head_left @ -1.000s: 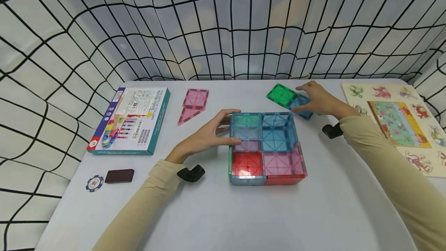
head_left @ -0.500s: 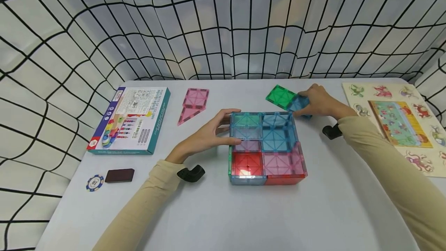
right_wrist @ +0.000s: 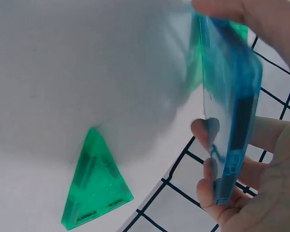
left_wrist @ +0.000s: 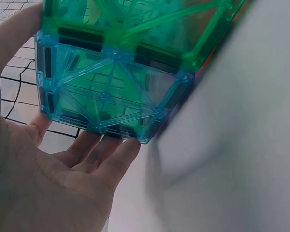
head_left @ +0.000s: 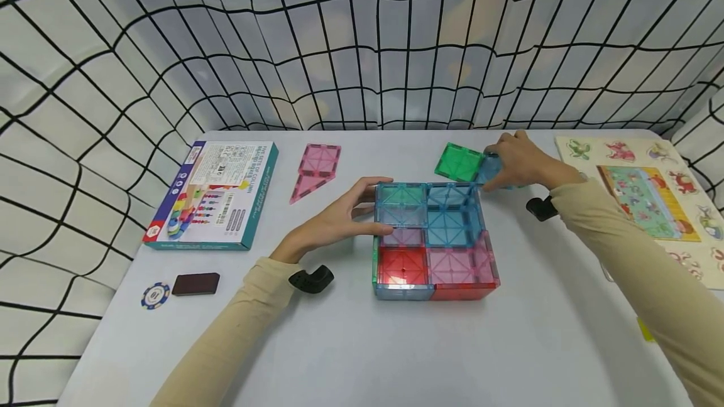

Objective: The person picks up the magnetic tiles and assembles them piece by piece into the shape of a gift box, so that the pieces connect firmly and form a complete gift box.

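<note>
A flat box built of see-through magnetic tiles (head_left: pixel 449 265) in blue, green, red, pink and purple sits mid-table in the head view. My left hand (head_left: pixel 328 225) grips its left side, thumb at the near part and fingers towards the back; in the left wrist view the fingertips lie along the edge of a blue tile (left_wrist: pixel 106 94). Behind the box's back right corner, my right hand (head_left: pixel 523 162) holds a blue magnetic tile (right_wrist: pixel 232 106) on edge between thumb and fingers. A green square tile (head_left: pixel 459 162) lies just left of it. A green triangle tile (right_wrist: pixel 96 186) shows in the right wrist view.
Pink tiles (head_left: pixel 319 161) lie at the back left. Left of them is a printed toy box (head_left: pixel 217 196), with a poker chip (head_left: pixel 155 296) and a dark block (head_left: pixel 195 284) nearer. A picture board (head_left: pixel 588 149) lies at right. Black netting surrounds the table.
The green tile has turned and shifted slightly right. My right hand has moved a little along with the blue tile. The left hand stays on the box. Something yellow now shows beside my right sleeve.
</note>
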The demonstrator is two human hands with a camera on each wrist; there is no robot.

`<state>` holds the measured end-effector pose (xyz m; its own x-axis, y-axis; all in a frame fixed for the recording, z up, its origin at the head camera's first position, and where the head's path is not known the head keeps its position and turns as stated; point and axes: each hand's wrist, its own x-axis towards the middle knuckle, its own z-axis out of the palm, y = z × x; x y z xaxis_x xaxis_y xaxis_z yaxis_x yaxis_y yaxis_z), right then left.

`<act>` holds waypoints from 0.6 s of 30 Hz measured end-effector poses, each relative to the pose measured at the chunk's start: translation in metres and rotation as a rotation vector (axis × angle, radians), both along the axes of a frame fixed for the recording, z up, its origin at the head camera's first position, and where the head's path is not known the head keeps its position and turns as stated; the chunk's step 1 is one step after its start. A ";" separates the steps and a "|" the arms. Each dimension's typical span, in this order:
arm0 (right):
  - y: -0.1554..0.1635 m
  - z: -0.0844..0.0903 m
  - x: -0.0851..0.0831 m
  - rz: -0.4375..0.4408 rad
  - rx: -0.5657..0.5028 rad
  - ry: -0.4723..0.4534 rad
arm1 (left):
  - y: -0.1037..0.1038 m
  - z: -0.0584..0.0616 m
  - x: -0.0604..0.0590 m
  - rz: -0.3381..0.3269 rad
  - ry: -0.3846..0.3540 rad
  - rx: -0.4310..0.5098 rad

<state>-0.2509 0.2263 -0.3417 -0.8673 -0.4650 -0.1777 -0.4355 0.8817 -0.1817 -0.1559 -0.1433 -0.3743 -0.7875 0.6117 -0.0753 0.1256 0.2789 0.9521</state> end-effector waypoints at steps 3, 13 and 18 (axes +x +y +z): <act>0.003 -0.001 0.004 -0.014 -0.028 0.029 | 0.000 0.005 -0.004 -0.014 0.009 -0.044; 0.007 0.006 0.020 -0.006 -0.202 0.119 | 0.004 0.016 -0.013 0.072 -0.008 -0.117; 0.004 0.017 0.028 0.003 -0.297 0.152 | 0.005 0.016 -0.015 0.128 0.048 -0.071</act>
<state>-0.2226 0.2307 -0.3248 -0.8722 -0.4794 0.0968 -0.4794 0.7988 -0.3634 -0.1711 -0.1379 -0.3585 -0.8625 0.5004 -0.0751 0.1297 0.3620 0.9231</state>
